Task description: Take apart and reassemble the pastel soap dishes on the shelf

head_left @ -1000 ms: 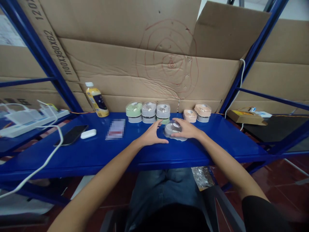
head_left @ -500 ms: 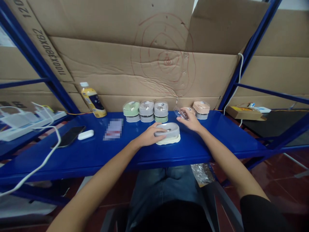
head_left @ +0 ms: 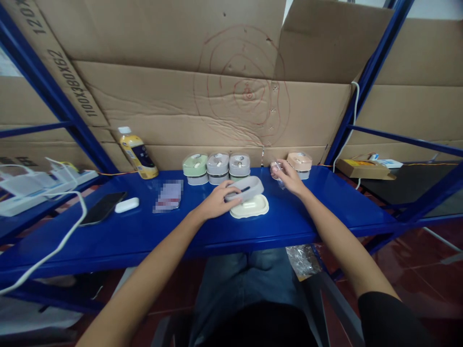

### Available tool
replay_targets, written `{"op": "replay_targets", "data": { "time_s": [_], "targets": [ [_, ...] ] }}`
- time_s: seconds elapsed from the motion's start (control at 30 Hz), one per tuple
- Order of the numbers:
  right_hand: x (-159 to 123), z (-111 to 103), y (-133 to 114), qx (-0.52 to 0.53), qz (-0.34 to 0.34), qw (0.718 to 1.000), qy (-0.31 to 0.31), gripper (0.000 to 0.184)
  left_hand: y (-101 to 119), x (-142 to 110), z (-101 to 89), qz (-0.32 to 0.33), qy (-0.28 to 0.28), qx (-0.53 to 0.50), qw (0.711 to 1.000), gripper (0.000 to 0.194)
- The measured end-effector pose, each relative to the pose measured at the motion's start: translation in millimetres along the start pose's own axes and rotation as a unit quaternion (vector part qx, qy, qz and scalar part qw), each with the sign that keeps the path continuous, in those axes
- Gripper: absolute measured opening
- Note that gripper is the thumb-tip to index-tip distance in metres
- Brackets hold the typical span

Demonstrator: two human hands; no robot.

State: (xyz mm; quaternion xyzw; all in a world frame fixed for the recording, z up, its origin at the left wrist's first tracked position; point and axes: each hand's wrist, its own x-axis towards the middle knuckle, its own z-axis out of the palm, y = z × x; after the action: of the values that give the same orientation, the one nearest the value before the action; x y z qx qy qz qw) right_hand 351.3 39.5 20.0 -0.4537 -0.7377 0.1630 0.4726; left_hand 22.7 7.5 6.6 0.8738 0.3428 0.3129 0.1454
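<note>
My left hand (head_left: pixel 218 199) grips the near-left end of a grey oval tray (head_left: pixel 254 187). It is tilted and raised over a cream oval base (head_left: pixel 253 209) with a wavy rim, which lies on the blue table. Farther back on the right, my right hand (head_left: pixel 290 178) has its fingers closed on a clear plastic cover (head_left: pixel 276 169), partly hidden by the fingers and a little blurred. Beside that hand stands a peach-topped box (head_left: pixel 299 162) with a clear cover. A green-topped box (head_left: pixel 194 166) and two grey-topped boxes (head_left: pixel 217 166) line the back.
On the left are a yellow bottle (head_left: pixel 139 156), a blurred-out card (head_left: pixel 169 195), a white earphone case (head_left: pixel 127 205), a dark phone (head_left: pixel 103 208) and a power strip (head_left: pixel 43 190) with white cables. Blue uprights flank the cardboard wall. An open carton (head_left: pixel 365 169) sits at the right.
My left hand has lifted the grey tray off the cream base and tilted it. My right hand has moved slightly back with the clear cover.
</note>
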Motion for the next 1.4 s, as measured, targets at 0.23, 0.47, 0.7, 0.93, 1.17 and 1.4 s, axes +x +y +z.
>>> {"op": "replay_targets", "data": {
  "time_s": [0.23, 0.47, 0.7, 0.93, 1.17, 1.4],
  "targets": [
    [-11.1, 8.1, -29.8, 0.016, -0.120, 0.978, -0.167, 0.079, 18.1, -2.1, 12.1, 0.026, -0.064, 0.002, 0.998, 0.059],
    [-12.6, 19.8, -55.9, -0.007, -0.214, 0.949, -0.233, 0.086, 12.3, -1.5, 25.0, -0.029, -0.027, -0.090, 0.995, 0.122],
    [-11.2, 28.2, -61.0, -0.037, -0.246, 0.928, -0.279, 0.084, 17.9, -2.7, 32.6, -0.025, -0.024, -0.086, 0.996, 0.134],
    [-12.0, 29.1, -71.6, -0.097, -0.240, 0.920, -0.294, 0.083, 25.4, -2.0, 30.4, -0.006, -0.023, -0.070, 0.997, 0.139],
    [-11.8, 24.5, -91.9, -0.182, -0.195, 0.905, -0.331, 0.083, 27.0, -1.1, 29.9, 0.017, -0.029, -0.071, 0.997, 0.140],
    [-12.2, 24.9, -99.7, -0.223, -0.175, 0.895, -0.344, 0.087, 19.8, 1.8, 30.2, 0.004, -0.026, -0.094, 0.995, 0.147]
  ]
}}
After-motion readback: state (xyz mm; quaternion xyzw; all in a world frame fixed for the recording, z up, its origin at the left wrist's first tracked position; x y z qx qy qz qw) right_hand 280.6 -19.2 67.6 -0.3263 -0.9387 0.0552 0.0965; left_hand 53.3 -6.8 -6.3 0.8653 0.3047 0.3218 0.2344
